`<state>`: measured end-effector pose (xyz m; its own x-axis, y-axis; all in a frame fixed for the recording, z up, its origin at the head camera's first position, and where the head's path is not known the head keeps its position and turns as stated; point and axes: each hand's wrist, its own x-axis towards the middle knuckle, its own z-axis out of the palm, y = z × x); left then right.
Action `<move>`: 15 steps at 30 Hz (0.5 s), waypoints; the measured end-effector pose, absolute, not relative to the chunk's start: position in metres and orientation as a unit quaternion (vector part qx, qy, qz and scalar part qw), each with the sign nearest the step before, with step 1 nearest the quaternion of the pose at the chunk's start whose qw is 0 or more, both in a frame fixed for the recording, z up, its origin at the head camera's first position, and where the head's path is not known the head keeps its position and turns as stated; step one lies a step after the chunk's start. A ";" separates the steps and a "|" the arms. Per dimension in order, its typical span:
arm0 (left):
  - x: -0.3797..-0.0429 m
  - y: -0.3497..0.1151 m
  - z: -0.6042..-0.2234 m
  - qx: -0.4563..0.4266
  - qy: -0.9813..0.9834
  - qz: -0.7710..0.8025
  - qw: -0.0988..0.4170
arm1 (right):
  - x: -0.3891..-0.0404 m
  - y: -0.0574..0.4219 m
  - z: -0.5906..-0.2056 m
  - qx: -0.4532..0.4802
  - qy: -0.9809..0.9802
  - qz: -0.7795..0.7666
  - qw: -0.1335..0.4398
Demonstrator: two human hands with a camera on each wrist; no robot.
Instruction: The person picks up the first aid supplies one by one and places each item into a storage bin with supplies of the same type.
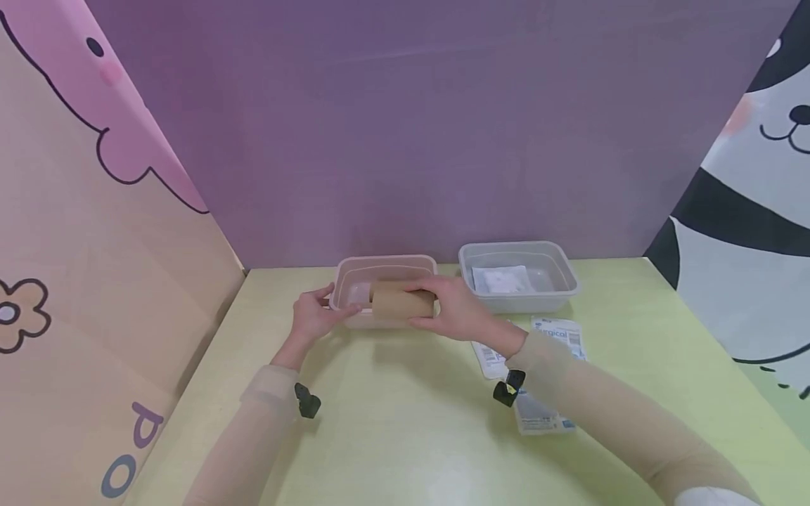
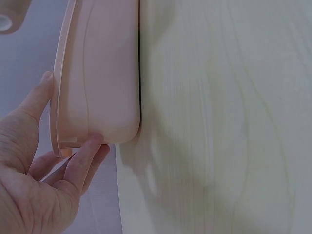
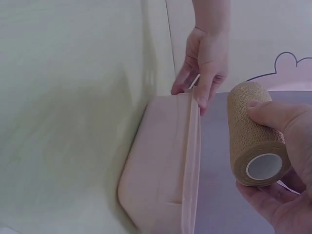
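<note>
Grey bin (image 1: 522,304), white packet (image 1: 504,280) inside; purple panel (image 1: 405,140) behind; panda drawing (image 1: 753,218) right

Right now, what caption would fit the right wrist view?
Right hand grips a tan roll; left hand holds a pink tub.

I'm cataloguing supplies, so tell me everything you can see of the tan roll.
The tan roll is a stout cylinder with a finely wrinkled, cloth-like surface, seemingly a wound bandage. It looks neatly wound, with no loose tail in sight. The end facing the right wrist camera shows a pale round core. The roll is held on its side, lying left to right in the head view, near the pink tub's front rim. The right grip holds it, thumb pressed to its surface.
</note>
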<state>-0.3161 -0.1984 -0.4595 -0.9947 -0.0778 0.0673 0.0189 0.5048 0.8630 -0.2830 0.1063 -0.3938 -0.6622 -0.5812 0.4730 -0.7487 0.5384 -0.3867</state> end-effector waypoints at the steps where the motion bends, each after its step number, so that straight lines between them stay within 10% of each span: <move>1: -0.316 -0.199 -0.459 0.017 -0.866 -0.497 0.049 | -0.284 0.105 -0.391 0.384 -0.865 0.286 0.148; 15: -0.317 -0.200 -0.458 0.010 -0.868 -0.494 0.054 | -0.311 0.086 -0.383 0.360 -0.885 0.262 0.137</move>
